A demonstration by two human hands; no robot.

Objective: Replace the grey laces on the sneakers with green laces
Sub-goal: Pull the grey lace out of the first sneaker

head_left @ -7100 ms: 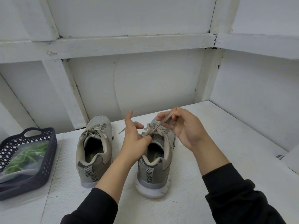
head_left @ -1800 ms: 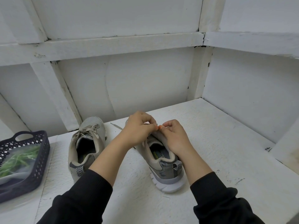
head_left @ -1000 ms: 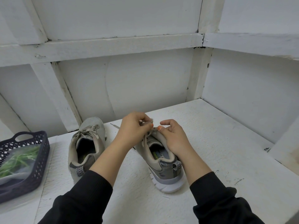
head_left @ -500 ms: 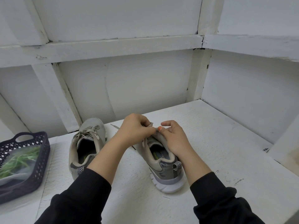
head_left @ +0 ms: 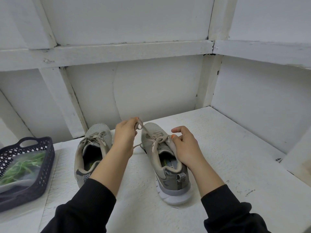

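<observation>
Half a second back both hands were bunched together over the tongue. Now the left hand (head_left: 125, 138) has drawn up and away toward the toe, taking a length of grey lace (head_left: 144, 130) with it, so the hands are apart. Its fingertips pinch the lace, which runs taut down to the eyelets of the right sneaker (head_left: 170, 175). The right hand (head_left: 186, 147) rests on that shoe's collar with the thumb against the tongue. Its fingers are loosely curled and hold nothing that I can see.

By my reckoning this is the unlacing step, and an early one. The crossings on this shoe are loosened but mostly still threaded. The left sneaker (head_left: 89, 158), just beside it on the bench (head_left: 218, 157), is still fully laced in grey. The green laces (head_left: 23, 165) lie untouched in a clear bag inside the dark basket (head_left: 45, 172), well off to the left.

Next, I'd say, the left hand needs to pull that end clear of its eyelet. Then it should hook the next crossing down and draw it free, while the right hand pins the shoe so it doesn't slide or tip toward the pull.
</observation>
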